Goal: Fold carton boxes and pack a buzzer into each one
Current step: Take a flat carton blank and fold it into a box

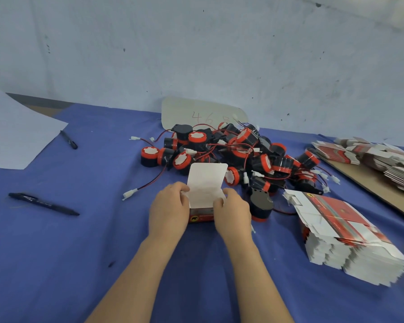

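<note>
Head view, the only one I've got. I see the box (204,183) sitting on the cloth (79,252) dead centre, just this side of the buzzer pile (231,150). Its lid flap stands up with the white inside facing the camera, and the red printed front shows low between the hands.

The person's left hand (169,206) grips the box's left side, fingers curled at the side flap. Their right hand (233,212) grips the right side, thumb over the front rim. Both are wrapped on the box. I can't tell if anything is inside: hands and flaps cover the opening.

The pile is black bodies, red caps, white face stickers, and red/black leads with white plugs, all tangled. One buzzer (261,203) lies just beside the right hand, grey back up. One lead (147,184) trails out left of the pile, its plug end near the left hand, not touching.

To the right a stack of flat cartons (343,231) lies fanned on the cloth, blurred. There are more flats (371,157) on a brown board (369,183) at the far right, also blurred.

On the left side the near pen (43,203) and far pen (68,139) lie well apart, the far one just beside a paper sheet (16,134). A pale card (196,113) leans on the wall (196,54) behind the pile, with "46" handwritten on it and the rest hidden.
</note>
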Tool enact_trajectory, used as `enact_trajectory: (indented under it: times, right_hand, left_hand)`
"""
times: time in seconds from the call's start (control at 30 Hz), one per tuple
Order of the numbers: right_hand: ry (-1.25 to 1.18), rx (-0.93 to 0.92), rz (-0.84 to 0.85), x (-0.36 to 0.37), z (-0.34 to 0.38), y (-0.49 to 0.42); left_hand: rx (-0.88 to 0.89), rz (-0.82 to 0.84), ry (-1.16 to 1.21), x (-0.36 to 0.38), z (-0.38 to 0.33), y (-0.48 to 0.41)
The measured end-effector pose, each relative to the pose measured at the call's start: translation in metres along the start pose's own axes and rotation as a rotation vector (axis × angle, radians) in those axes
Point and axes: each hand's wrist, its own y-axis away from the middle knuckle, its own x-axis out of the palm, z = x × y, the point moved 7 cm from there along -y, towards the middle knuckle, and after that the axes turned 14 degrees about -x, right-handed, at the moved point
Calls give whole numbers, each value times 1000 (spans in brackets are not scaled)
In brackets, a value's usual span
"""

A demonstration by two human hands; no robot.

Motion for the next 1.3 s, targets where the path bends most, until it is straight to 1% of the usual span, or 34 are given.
enact_trajectory:
  times: [0.07,0.13,0.2,0.33,0.37,0.47,0.57,0.63,0.7,0.77,0.83,0.87,0.97,1.03,1.1,1.2,1.3]
  right_hand:
    - [-20,22,15,1,-1,0]
    - [-62,27,-4,1,-1,1]
    - [-151,36,-17,2,-2,2]
    - [-483,117,-55,2,-8,2]
    - [-578,121,-55,4,-6,2]
    - [-833,95,-19,15,4,3]
    - [-1045,47,64,23,17,6]
    - [-1025,-23,92,24,24,6]
    - [-949,-97,41,17,29,3]
    - [-981,-48,-65,7,23,0]
    - [-1097,56,-110,2,11,-4]
    - [-1129,78,-106,1,7,-5]
    - [-1145,77,-3,6,6,-4]
    - [-1104,30,65,10,10,-2]
    - [-1035,-32,99,11,13,-1]
    - [-855,-96,86,11,16,-1]
    - [-732,-79,18,10,14,-1]
  left_hand:
    - [-55,92,52,7,5,1]
    - [-103,228,122,16,5,3]
    - [-118,330,281,18,-1,6]
    - [-95,296,749,0,-13,2]
    - [-93,287,807,-2,-15,2]
    - [-96,240,807,-5,-18,4]
    - [-258,268,969,-5,-5,-4]
    - [-345,296,990,-4,1,-7]
    - [-421,268,1000,-5,7,-6]
    - [-473,241,979,-5,11,-4]
    - [-506,266,959,-5,12,-4]
    - [-515,303,960,-4,12,-5]
    - [-504,433,976,2,6,-4]
    - [-532,453,981,3,8,-4]
    - [-586,437,995,2,14,-5]
    - [-579,443,973,2,10,-3]
    - [-520,513,962,5,1,2]
